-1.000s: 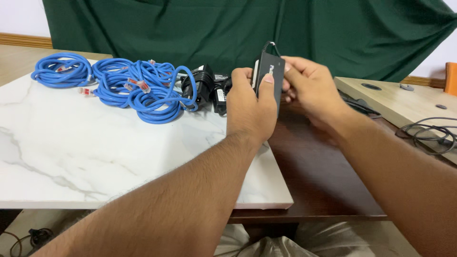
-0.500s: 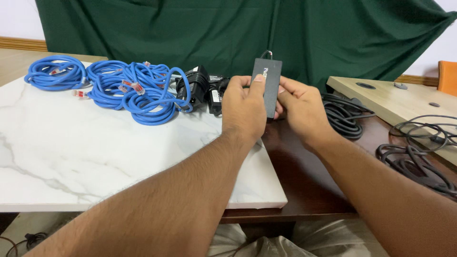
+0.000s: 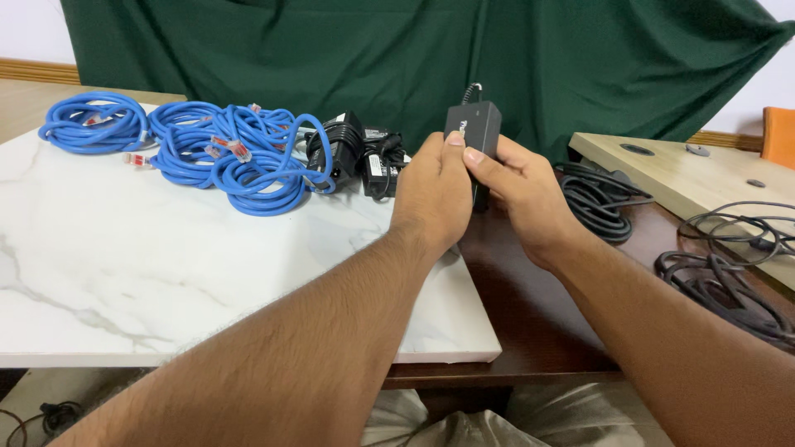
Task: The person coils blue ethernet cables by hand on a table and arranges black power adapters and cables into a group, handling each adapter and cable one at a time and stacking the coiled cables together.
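Fingers of both my hands close around a black power adapter [image 3: 473,132], held upright above the near edge of the desk [image 3: 149,273]. My left hand [image 3: 432,194] wraps its lower left side, thumb tip pressed on its face; my right hand [image 3: 520,194] grips the right side, thumb beside the left one. Blue cables [image 3: 240,157] lie coiled behind on the white marble, with more black adapters [image 3: 352,153] just beside them. Black cords [image 3: 600,203] sit to my right.
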